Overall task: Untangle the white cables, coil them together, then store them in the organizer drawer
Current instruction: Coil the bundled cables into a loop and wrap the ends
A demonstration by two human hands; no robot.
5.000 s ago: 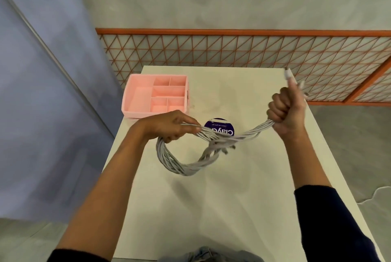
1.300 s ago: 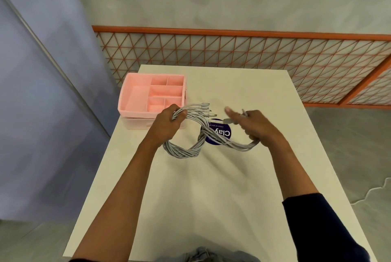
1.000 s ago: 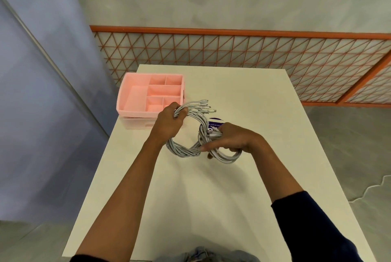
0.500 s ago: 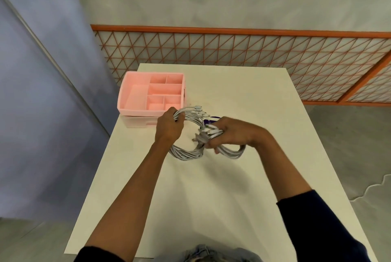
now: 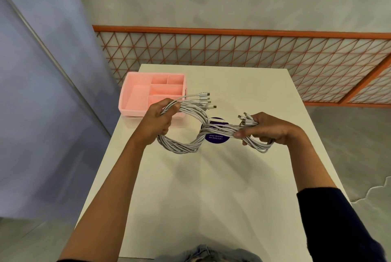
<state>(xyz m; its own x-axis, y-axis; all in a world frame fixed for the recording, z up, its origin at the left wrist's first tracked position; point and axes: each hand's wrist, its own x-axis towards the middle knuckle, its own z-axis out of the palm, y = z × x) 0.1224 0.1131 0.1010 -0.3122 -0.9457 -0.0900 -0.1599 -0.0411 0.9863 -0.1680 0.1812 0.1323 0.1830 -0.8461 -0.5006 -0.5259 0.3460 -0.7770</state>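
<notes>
A bundle of white cables (image 5: 188, 145) hangs above the white table (image 5: 211, 198), bent into a figure-eight between my hands. My left hand (image 5: 157, 122) grips one loop, and several plug ends (image 5: 206, 101) fan out to the right of its fingers. My right hand (image 5: 268, 129) grips the other loop together with a second cluster of plugs (image 5: 245, 118). The pink organizer (image 5: 137, 101), with open compartments on top, stands at the table's far left corner, just behind my left hand.
A round dark purple sticker (image 5: 216, 137) with white text lies on the table under the cables. An orange lattice railing (image 5: 243, 50) runs behind the table's far edge. A blue-grey wall panel (image 5: 42, 92) stands to the left.
My right hand has moved right, away from the left, stretching the overlapped loops out into a wider figure-eight. My left hand stays by the organizer.
</notes>
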